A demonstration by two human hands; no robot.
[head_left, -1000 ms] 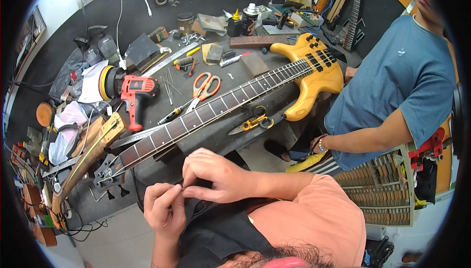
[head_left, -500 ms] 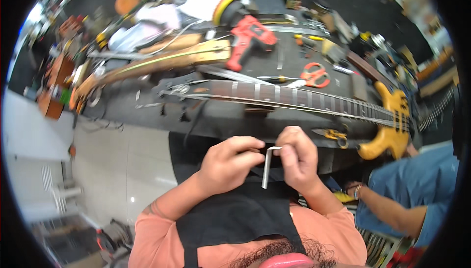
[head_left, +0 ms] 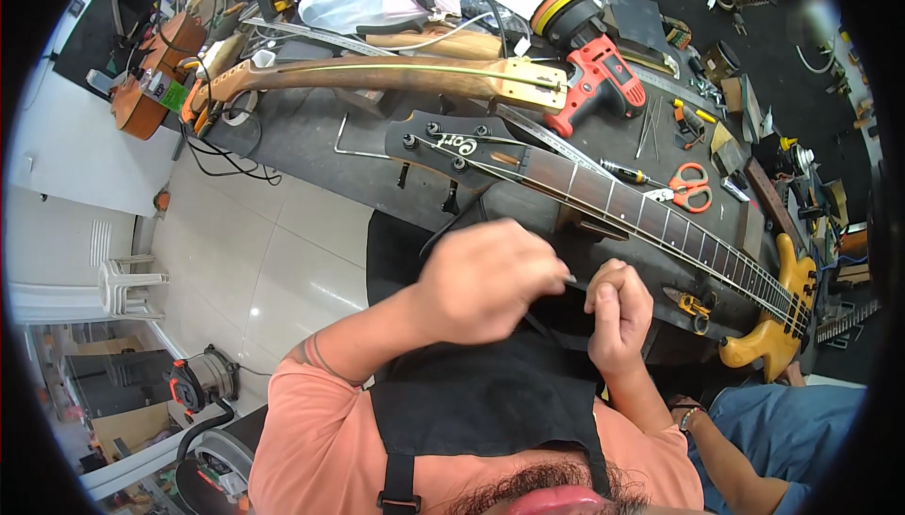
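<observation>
My left hand (head_left: 490, 281) is raised over the bench's front edge, smeared by motion, with its fingers closed. A small grey tip (head_left: 569, 278) pokes out at its fingertips; the rest of that thing is hidden. A short gap to the right is my right hand (head_left: 619, 314), curled with the thumb pressed on the bent fingers; whatever it may hold is hidden. Just beyond both hands lies a bass guitar with a dark fretboard (head_left: 633, 204), its black headstock (head_left: 443, 146) to the left and its yellow wooden body (head_left: 768, 345) to the right.
An L-shaped hex key (head_left: 351, 149) lies beside the headstock. Behind are a loose wooden neck (head_left: 377, 77), a red power polisher (head_left: 603, 91), orange-handled scissors (head_left: 693, 187) and a screwdriver (head_left: 627, 173). Yellow-handled snips (head_left: 695, 308) lie near the front edge. Another person's arm (head_left: 721, 454) is at lower right.
The folded white strip that hung from my right hand's fingers no longer shows. My left hand has risen and turned over, its fingers closing. The view has shifted, with the bench things appearing farther right.
</observation>
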